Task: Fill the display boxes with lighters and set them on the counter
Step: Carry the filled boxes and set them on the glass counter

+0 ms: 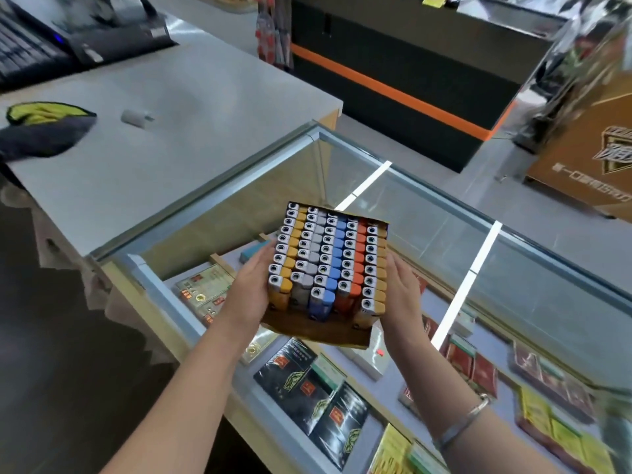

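A brown cardboard display box (318, 331) is packed with several rows of upright lighters (330, 258) in yellow, grey, blue and orange. I hold it in the air above the glass counter (513, 268). My left hand (251, 285) grips its left side, fingers curled under the box. My right hand (402, 292) presses flat against its right side with straight fingers. A silver bangle sits on my right wrist.
Under the glass lie cigarette packs (307, 381) in several colours. To the left runs a grey counter (143, 155) with a dark and yellow cloth (44, 128), a small grey object (135, 117) and a till keyboard (24, 46). A brown carton (581, 159) stands at right.
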`<state>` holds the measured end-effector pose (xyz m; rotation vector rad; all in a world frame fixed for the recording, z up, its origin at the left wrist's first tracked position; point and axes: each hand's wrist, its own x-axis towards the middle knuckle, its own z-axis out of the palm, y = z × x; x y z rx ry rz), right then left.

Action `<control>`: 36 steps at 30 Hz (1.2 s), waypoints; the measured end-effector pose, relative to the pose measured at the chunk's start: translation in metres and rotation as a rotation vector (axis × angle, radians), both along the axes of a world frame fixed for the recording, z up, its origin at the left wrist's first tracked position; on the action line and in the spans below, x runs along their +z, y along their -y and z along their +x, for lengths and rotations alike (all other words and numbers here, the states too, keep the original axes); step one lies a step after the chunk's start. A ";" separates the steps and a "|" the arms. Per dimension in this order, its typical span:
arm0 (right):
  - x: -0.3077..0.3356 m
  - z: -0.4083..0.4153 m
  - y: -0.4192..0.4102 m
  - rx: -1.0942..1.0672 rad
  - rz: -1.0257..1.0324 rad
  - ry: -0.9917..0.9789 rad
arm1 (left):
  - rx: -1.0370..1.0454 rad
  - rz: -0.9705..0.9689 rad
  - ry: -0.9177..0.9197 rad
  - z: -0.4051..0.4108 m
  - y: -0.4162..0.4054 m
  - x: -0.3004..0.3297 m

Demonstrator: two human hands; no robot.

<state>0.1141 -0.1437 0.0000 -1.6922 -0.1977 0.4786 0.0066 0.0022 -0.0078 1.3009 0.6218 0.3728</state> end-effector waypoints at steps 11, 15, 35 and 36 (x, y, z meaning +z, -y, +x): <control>0.001 0.002 0.053 -0.105 -0.011 -0.245 | 0.025 -0.163 0.085 -0.013 0.072 -0.010; 0.003 -0.005 0.082 -0.080 0.064 -0.291 | -0.028 -0.181 0.112 -0.016 0.102 -0.002; 0.013 -0.016 0.250 -0.153 0.303 -0.336 | -0.119 -0.269 0.028 -0.007 0.256 0.014; 0.016 -0.014 0.254 -0.152 0.319 -0.342 | -0.153 -0.290 0.047 -0.006 0.257 0.016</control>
